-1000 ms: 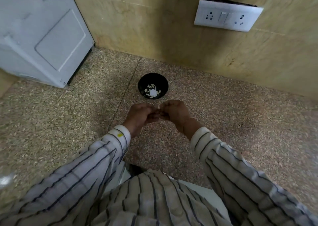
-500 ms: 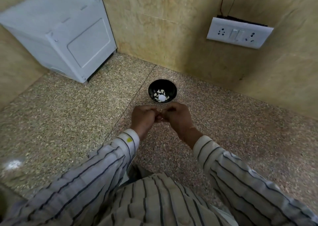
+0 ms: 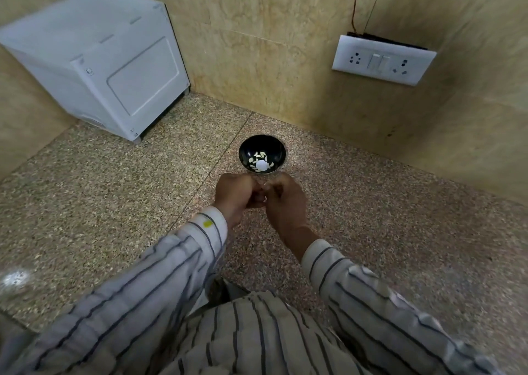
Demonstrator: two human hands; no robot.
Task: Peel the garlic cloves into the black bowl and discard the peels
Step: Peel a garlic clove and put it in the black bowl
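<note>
A small black bowl [image 3: 262, 149] stands on the speckled stone counter [image 3: 371, 217] and holds several pale garlic cloves [image 3: 261, 159] around a bright white glare spot. Just in front of it, my left hand [image 3: 235, 196] and my right hand [image 3: 285, 203] meet with curled fingers. Together they pinch a small garlic clove [image 3: 264, 198], which the fingers mostly hide. Both striped sleeves reach in from the bottom of the view.
A white appliance [image 3: 114, 66] sits in the back left corner of the counter. A white switch and socket plate [image 3: 383, 60] hangs on the tiled wall at the right. The counter's front edge lies under my body.
My head has tilted up, so the bowl and hands sit lower in view and more of the wall shows. The hands stay together in front of the bowl, working the clove.
</note>
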